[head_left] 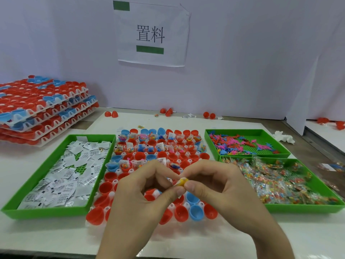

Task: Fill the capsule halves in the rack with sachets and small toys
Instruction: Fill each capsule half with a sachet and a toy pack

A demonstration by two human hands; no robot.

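Note:
A white rack [89, 224] of red and blue capsule halves [196, 213] lies at the table's middle. Its far rows hold sachets and small toys; its near rows hold bare halves. My left hand [143, 191] and my right hand [218, 186] meet above the rack's middle. Both pinch one small clear packet [182, 182] with yellow and orange bits inside, between thumbs and fingertips. The hands hide part of the rack's middle rows.
A green tray of white sachets [61, 176] sits left of the rack. On the right are a green tray of small coloured toys [240, 144] and a nearer tray of bead packets [280, 182]. Stacked capsule racks [43, 107] stand at far left. Loose red capsule halves [209, 115] lie by the wall.

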